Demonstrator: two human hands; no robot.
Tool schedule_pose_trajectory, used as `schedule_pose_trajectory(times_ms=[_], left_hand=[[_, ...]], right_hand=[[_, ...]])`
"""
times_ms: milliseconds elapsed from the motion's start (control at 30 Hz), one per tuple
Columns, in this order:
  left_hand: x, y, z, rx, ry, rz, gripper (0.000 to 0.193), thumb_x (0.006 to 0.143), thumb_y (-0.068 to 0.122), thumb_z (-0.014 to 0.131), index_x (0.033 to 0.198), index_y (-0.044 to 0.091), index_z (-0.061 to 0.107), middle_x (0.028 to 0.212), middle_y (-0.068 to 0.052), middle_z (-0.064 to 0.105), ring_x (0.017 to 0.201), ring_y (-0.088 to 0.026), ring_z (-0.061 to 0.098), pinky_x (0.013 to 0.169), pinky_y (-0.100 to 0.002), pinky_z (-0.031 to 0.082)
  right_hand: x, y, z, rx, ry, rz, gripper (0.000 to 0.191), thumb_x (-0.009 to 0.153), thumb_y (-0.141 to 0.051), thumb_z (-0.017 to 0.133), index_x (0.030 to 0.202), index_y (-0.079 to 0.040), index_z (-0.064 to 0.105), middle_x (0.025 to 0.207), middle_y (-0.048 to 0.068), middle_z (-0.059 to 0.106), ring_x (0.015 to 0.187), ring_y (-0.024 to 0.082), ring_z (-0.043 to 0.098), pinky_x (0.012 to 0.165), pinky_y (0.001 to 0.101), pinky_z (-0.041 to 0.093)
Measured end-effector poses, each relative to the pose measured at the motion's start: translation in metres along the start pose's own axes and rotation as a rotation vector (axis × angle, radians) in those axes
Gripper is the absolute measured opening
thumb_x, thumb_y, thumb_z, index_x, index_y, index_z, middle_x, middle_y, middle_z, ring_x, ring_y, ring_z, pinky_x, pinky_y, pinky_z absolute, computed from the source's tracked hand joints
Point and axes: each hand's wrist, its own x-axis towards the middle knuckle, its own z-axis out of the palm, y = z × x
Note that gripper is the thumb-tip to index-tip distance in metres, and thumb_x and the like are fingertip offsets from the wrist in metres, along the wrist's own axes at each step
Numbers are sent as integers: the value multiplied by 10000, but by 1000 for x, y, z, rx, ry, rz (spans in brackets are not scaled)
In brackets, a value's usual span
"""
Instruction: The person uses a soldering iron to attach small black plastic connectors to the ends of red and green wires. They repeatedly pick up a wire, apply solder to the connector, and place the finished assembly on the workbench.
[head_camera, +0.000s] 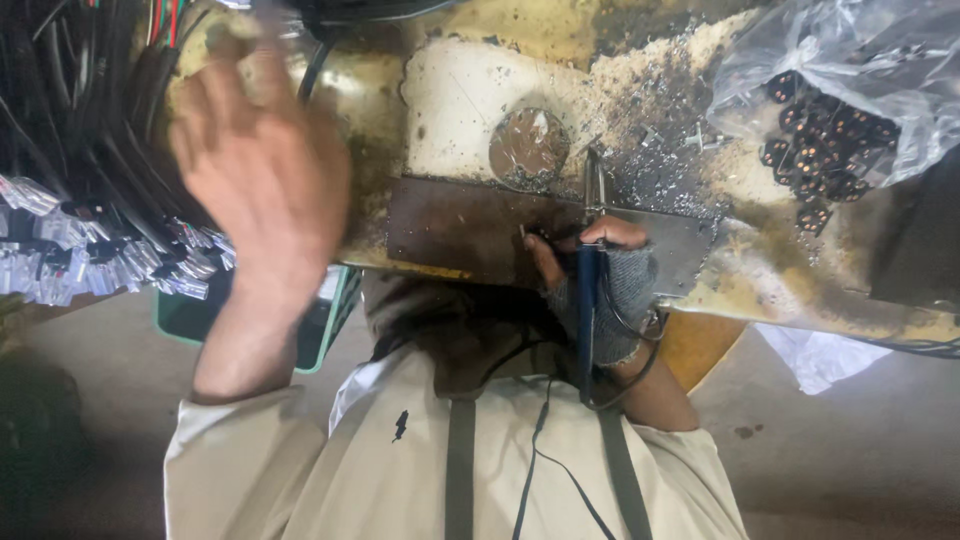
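1. Right now the right hand (605, 275), in a grey fingerless knit glove, is closed around a slim dark blue-handled hand tool with a metal tip (590, 270); fingers wrap the handle just below the metal part.
2. Tool location: at the near edge of the worn yellowish, stained desk (640, 60), over a dark rusty flat metal plate (460, 225), just beside a round hole in a pale patch of the top (528, 148).
3. Tool axis: long axis runs near-far, almost straight up the view. Metal tip points away from the person toward the scatter of metal filings and sawdust (660, 130); handle end points back at the chest. Whether the tip touches the plate — cannot tell.
4. Left hand (260, 170) is bare, raised, motion-blurred, fingers loosely spread, holding nothing. It sits near a bundle of black cables with clear plastic plug ends (100, 250) at the left.
5. Other stuff: a clear plastic bag of small dark round parts (830, 130) at far right on the desk; a green-rimmed tray (335, 320) below the desk edge; thin black cord (545, 440) hangs down the light shirt.
6. Risk, my judgement: the tool is gripped one-handed close to the desk edge, so a slip could drive the tip off the plate toward the thumb. The swinging left hand could snag the cable bundle. Loose filings could make the plate skid or nick the bare fingertips.
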Motion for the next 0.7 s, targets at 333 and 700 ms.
schedule_pose_trajectory(times_ms=[333, 700], left_hand=[[-53, -46, 31, -308, -186, -83, 194, 953, 122, 834, 1080, 26, 723, 1016, -155, 701, 901, -366, 679, 736, -462, 538], [-19, -52, 37, -113, 67, 64, 377, 804, 213, 882, 1104, 53, 720, 1128, -119, 671, 1061, -323, 609, 854, -434, 474]], right_hand=[[-9, 14, 10, -165, 0, -137, 504, 899, -69, 892, 1103, -56, 432, 930, 55, 514, 762, 146, 524, 691, 266, 409], [2, 6, 6, -126, 54, -164, 516, 874, -34, 893, 1095, -68, 429, 864, 54, 506, 708, 147, 505, 648, 287, 427]])
